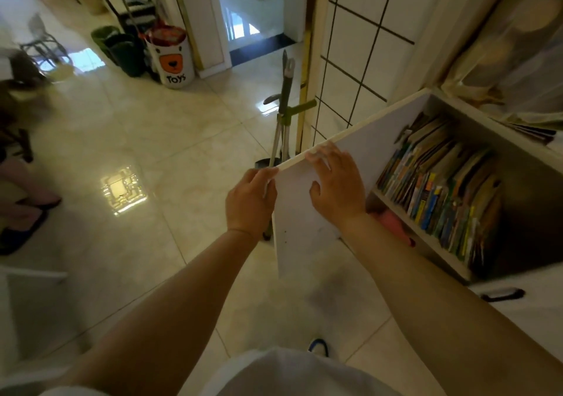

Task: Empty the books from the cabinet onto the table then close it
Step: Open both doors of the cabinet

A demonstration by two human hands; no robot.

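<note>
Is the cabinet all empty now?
No, the books are packed in a leaning row on the shelf inside the cabinet, whose door stands open with both hands on it.

A lived-in home. Glossy cream floor tiles run to an open doorway at 12 o'clock. At 11 stands a bin marked "TOYS" with a bear face, beside dark green bins. At 3 o'clock a white cabinet holds children's books. Slippers lie at 9.
</note>
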